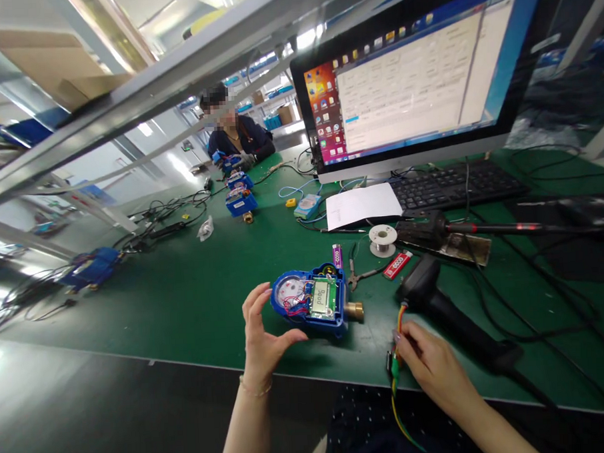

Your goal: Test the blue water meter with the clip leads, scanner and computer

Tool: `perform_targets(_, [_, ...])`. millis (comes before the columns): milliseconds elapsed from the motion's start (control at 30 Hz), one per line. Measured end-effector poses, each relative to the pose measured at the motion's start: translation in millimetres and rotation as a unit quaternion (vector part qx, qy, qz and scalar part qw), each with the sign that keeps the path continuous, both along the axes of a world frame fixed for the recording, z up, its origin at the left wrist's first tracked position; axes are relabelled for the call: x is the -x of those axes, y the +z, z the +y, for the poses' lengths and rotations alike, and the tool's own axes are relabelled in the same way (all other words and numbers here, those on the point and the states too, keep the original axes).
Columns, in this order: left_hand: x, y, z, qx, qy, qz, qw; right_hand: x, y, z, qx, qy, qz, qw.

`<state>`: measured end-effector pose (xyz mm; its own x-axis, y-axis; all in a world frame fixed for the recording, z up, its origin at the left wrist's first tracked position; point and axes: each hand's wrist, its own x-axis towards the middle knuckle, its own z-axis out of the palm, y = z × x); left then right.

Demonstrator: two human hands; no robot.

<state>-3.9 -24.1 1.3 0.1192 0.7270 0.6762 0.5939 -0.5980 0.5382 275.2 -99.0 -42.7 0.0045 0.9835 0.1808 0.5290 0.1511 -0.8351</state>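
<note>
A blue water meter (pixel 312 298) with a round dial, a small LCD board and a brass fitting lies on the green mat (pixel 195 304) near the front edge. My left hand (pixel 261 338) cups its left end, thumb under and fingers curved over the dial side. My right hand (pixel 428 361) is to the right, fingers pinched on a bundle of coloured wires (pixel 398 342) with small clips that hangs over the bench edge. A black handheld scanner (pixel 450 313) lies just beyond that hand.
Pliers (pixel 357 274), a solder spool (pixel 382 239), a red lighter (pixel 398 264), a soldering iron (pixel 482 228), white paper (pixel 362 205), keyboard (pixel 450 186) and monitor (pixel 415 74) stand behind. More blue meters (pixel 241 201) and cables lie further left; another person (pixel 238 139) sits at the far end.
</note>
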Motion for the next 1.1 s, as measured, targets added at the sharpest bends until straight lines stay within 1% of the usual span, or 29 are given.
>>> perform_targets(100, [-29.0,-1.7,-15.3,-0.043,0.020,-0.018,0.999,-0.3,-1.9,-1.5,-0.013,0.010,-0.004,1.000])
perform_targets(200, [-62.1,-4.7,-26.9,-0.071,0.040,-0.034,0.996,-1.0,-3.1,-2.6,-0.028,0.021,-0.012,0.999])
perform_targets(300, [-86.8,-8.8,-29.8,-0.097,0.067,-0.047,0.992,-1.2,-3.5,-2.1,-0.040,0.024,-0.018,0.999])
perform_targets(400, [-98.8,-12.8,-27.5,-0.099,0.091,-0.068,0.989,-0.9,-3.8,-0.8,-0.041,0.025,-0.013,0.999])
perform_targets(567, [-103.4,-16.2,-25.4,-0.091,0.104,-0.069,0.988,-2.0,-4.2,-1.5,-0.042,0.027,-0.003,0.999])
perform_targets(700, [-95.6,-17.1,-25.7,-0.091,0.103,-0.079,0.987,-3.6,-2.7,-2.9,-0.044,0.026,-0.004,0.999])
perform_targets(833, [-78.4,-17.5,-23.9,-0.080,0.141,-0.021,0.987,-3.5,-0.6,-1.7,-0.050,0.031,-0.006,0.998])
perform_targets(933, [-71.6,-16.9,-23.8,-0.068,0.151,0.005,0.986,-3.1,0.3,-0.5,-0.054,0.038,-0.010,0.998])
perform_targets(1000, [-74.5,-16.1,-25.0,-0.066,0.153,0.013,0.986,-2.7,0.3,0.2,-0.057,0.045,-0.019,0.997])
perform_targets(1100, [-86.6,-16.1,-27.0,-0.076,0.151,0.034,0.985,-1.6,-0.3,1.0,-0.060,0.049,-0.038,0.996])
